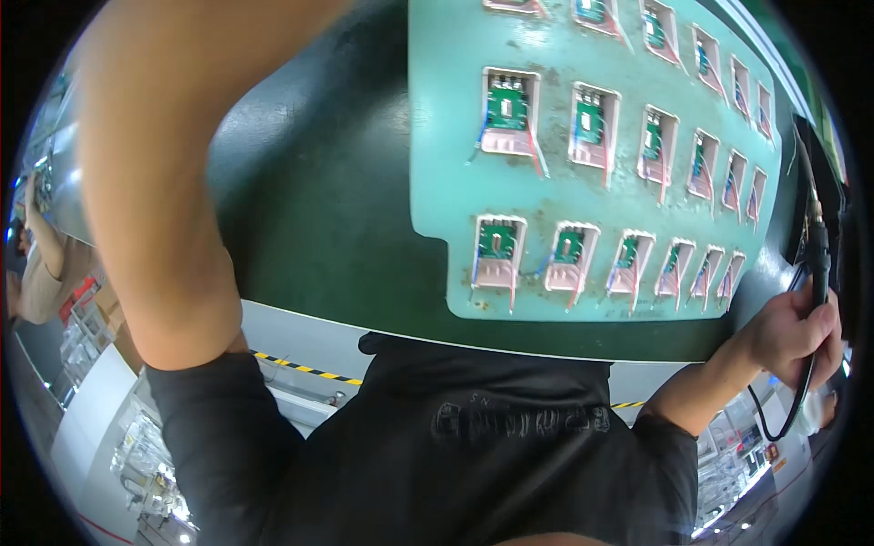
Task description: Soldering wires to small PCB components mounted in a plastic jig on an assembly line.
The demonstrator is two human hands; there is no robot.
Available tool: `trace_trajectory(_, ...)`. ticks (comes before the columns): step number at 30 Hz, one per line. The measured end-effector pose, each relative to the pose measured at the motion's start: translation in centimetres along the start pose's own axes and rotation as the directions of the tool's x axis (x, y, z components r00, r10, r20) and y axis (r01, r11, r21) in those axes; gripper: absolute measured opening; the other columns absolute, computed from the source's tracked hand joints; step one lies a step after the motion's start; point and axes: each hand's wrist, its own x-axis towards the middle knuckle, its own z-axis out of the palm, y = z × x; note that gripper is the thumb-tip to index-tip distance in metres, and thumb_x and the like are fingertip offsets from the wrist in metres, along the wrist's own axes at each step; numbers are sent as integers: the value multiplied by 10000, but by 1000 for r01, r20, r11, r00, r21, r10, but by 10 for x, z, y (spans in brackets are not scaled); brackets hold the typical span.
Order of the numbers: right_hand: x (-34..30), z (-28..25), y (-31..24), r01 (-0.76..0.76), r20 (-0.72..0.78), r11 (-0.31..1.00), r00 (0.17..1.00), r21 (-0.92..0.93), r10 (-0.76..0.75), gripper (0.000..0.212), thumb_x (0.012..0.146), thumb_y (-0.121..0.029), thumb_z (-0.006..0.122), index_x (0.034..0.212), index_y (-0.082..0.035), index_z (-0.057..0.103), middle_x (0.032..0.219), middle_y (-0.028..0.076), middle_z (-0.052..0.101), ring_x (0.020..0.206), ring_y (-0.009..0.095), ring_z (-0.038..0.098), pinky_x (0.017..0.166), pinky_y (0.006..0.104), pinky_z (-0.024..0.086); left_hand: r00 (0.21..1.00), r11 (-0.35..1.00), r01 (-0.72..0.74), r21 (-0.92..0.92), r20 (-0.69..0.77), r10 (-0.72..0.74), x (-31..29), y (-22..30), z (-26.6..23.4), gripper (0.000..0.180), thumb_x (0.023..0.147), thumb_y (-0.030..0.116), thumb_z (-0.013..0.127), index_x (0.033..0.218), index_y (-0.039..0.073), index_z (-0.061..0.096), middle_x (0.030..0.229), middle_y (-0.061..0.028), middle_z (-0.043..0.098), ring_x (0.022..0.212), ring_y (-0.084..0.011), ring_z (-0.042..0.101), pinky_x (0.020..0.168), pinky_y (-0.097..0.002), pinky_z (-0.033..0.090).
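My right hand [794, 337] is closed around the black handle of a soldering iron [818, 247], held upright at the table's right end with its metal tip pointing up. A black cord [781, 433] loops down below that hand. To its left lies a teal tray [435, 173] with rows of rectangular openings. Each fully visible opening holds a pale plastic housing [505, 140] with a green circuit board [506, 106]; red and blue wires stick out. My left forearm [150, 182], blurred, reaches up past the top edge, so the left hand is out of sight.
The tray rests on a dark green tabletop [300, 227] with a pale front edge close to my body. Yellow-black striped tape [305, 367] shows beyond that edge. Another person [56, 268] is at the far left, near cardboard boxes [109, 305].
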Motion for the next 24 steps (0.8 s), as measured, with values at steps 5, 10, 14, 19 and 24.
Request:
trace_trajectory(5,2,42,-40,-215,-63,975,975,-53,211,212,804,-32,518,634,92,545,593,112,554,494,128,474,486,234,390,711,894,424,-145,664,-230,-42,22,-45,243,874,298,564,850,57,550,700,-12,607,577,-46,549,465,-183,362)
trace_trajectory(10,11,39,-49,-72,-80,996,994,55,76,53,816,9,556,820,59,538,667,133,584,490,102,457,487,218,389,673,492,697,-522,712,-200,-58,5,-34,187,841,199,634,851,38,539,706,-14,622,603,-69,579,502,-184,402)
trace_trajectory(14,13,27,-49,-6,-114,993,993,119,20,73,809,23,601,838,52,540,742,138,613,604,140,554,578,229,457,768,209,640,-740,625,-138,-66,25,-58,214,852,206,595,921,7,553,617,5,551,458,-56,445,459,-189,337)
trace_trajectory(19,13,22,-54,-29,-192,993,980,113,50,98,781,18,641,827,4,555,752,99,604,626,137,548,593,234,445,896,443,444,-779,393,-207,-72,47,-48,190,825,128,632,950,15,546,682,17,580,539,-36,450,480,-166,305)
trace_trajectory(24,15,25,-57,-3,-269,995,963,101,30,96,776,-1,657,784,-6,561,679,61,569,550,103,514,512,206,414,883,210,469,-858,450,-136,-88,63,-54,225,911,91,466,1097,-29,426,954,-163,617,713,-250,648,609,-370,569)
